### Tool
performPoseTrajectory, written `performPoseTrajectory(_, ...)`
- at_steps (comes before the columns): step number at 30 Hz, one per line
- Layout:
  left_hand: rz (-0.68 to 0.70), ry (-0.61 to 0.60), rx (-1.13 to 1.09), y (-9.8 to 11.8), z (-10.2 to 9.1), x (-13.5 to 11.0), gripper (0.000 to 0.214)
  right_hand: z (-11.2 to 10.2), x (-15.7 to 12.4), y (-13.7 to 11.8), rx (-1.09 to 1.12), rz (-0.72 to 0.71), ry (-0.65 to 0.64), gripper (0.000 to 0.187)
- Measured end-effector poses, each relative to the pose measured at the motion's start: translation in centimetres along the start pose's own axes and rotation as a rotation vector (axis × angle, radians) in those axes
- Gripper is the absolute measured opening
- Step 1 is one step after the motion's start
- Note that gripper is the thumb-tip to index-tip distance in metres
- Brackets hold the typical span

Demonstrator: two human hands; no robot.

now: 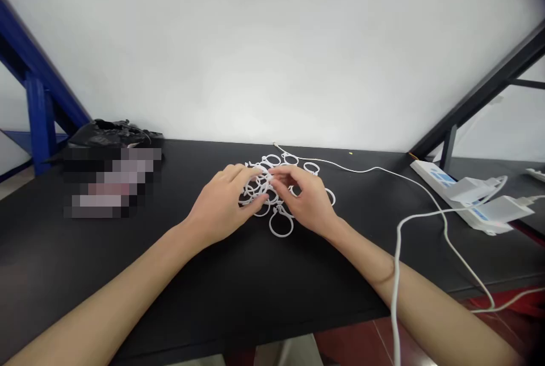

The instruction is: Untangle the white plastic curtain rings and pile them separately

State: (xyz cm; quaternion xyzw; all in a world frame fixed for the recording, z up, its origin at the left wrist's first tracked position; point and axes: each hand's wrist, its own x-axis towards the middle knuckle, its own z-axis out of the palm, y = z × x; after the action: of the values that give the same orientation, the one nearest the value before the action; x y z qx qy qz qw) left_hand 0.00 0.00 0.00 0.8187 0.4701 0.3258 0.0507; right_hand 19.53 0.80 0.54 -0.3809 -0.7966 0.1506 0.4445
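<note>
Several white curtain rings (281,224), each with a small loop or eyelet on its rim, lie in a loose pile on the black table (255,292). Over the pile's left side, my left hand (223,201) is curled with thumb and fingers around a raised white curtain ring (264,183). From the right, my right hand (309,196) pinches at the same ring's upper right edge, thumb and forefinger nearly together. My fingers partly cover the ring and the pile beneath.
A white power strip (443,184) with plugged-in white adapters (502,210) lies at the right. A white cable (377,168) runs behind the rings, and another crosses in front of my right forearm. A black plastic bag (110,133) and a pixelated patch are at the left.
</note>
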Motion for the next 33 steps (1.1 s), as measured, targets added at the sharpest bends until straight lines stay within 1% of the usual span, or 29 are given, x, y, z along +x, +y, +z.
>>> performPoseTrajectory(2,-0.058,0.058,0.068,-0.9,-0.3,0.4,0.038,-0.1,0.1,0.2,-0.025,0.007,0.028,0.019)
performPoseTrajectory(5,-0.229,0.107,0.241,-3.5,-0.8,0.7,0.043,-0.3,0.1,0.4,-0.144,-0.013,0.017,0.017)
performPoseTrajectory(8,-0.319,0.048,0.398,-6.5,-1.0,0.5,0.047,-0.4,0.0,0.9,-0.3,-0.028,-0.052,0.023)
performPoseTrajectory(10,-0.334,0.0,0.462,-7.5,-1.1,0.4,0.05,-0.4,-0.1,1.3,-0.371,-0.023,-0.104,0.028)
performPoseTrajectory(11,-0.332,-0.01,0.479,-7.5,-1.1,0.3,0.05,-0.4,-0.1,1.5,-0.391,-0.02,-0.128,0.03)
performPoseTrajectory(13,-0.306,0.004,0.469,-6.8,-1.2,0.4,0.05,-0.5,-0.1,2.0,-0.411,-0.016,-0.167,0.03)
performPoseTrajectory(16,-0.182,0.008,0.295,-4.5,-1.4,0.6,0.044,-0.6,-0.1,2.4,-0.428,-0.004,-0.204,0.024)
performPoseTrajectory(19,0.021,-0.101,0.058,-2.6,-1.3,0.5,0.033,-0.7,0.1,2.5,-0.447,0.0,-0.209,0.017)
performPoseTrajectory(21,0.124,-0.184,-0.02,-2.0,-1.0,0.3,0.029,-0.7,0.2,2.5,-0.459,-0.005,-0.201,0.014)
performPoseTrajectory(22,0.151,-0.213,-0.035,-1.8,-0.8,0.2,0.029,-0.7,0.2,2.5,-0.462,-0.007,-0.197,0.013)
performPoseTrajectory(25,0.166,-0.249,-0.037,-1.9,-0.6,0.0,0.027,-0.8,0.2,2.6,-0.465,-0.003,-0.184,0.011)
performPoseTrajectory(29,0.173,-0.243,-0.007,-2.3,-0.6,0.1,0.021,-0.7,0.1,2.5,-0.455,-0.013,-0.179,0.013)
performPoseTrajectory(33,0.172,-0.242,0.0,-2.2,-0.5,0.1,0.021,-0.5,0.0,2.2,-0.428,-0.048,-0.205,0.018)
